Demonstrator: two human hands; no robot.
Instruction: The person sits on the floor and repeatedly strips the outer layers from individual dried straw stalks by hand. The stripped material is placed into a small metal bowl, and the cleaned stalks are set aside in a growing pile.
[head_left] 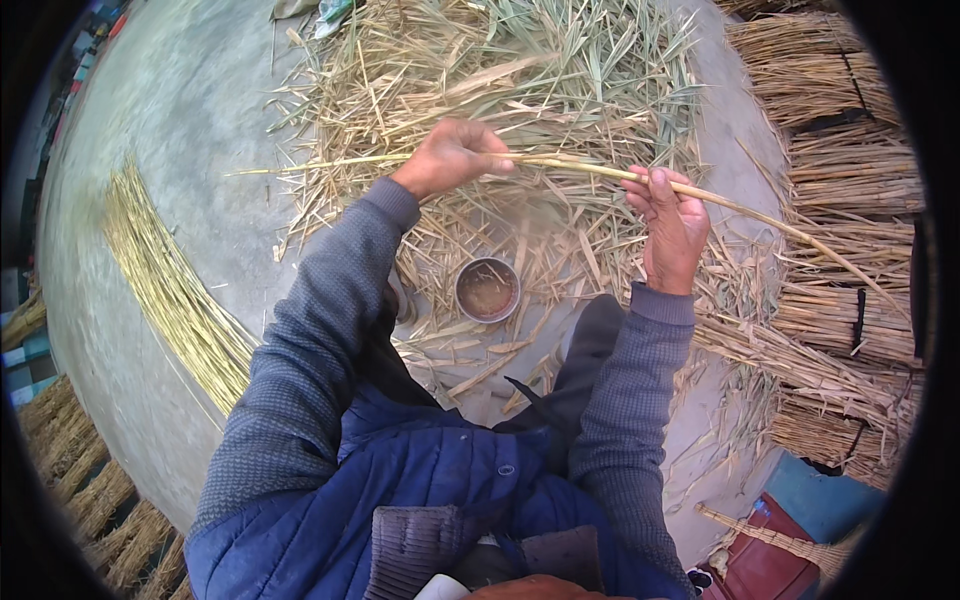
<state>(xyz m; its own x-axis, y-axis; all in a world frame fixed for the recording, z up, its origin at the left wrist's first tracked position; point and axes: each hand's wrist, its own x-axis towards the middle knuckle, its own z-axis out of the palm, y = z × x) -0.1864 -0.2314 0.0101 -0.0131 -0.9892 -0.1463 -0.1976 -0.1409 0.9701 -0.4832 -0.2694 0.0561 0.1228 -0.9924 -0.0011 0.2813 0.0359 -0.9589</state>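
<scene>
A dry, matt straw-coloured reed stalk (590, 170), a dull metal bowl (487, 290), rough grey concrete floor (190, 120).

A long, thin, pale yellow reed stalk (580, 168) is held nearly level across the upper middle of the frame. It is gripped near its midpoint, its left end reaching toward the upper left, its right end sloping down toward the right edge, above a heap of stripped straw leaves.

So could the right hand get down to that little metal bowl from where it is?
Probably yes, once it lets go. The bowl sits in the open on the straw litter just below the right hand, with nothing between them. But that hand now grips the long stalk, as does the left hand.
</scene>
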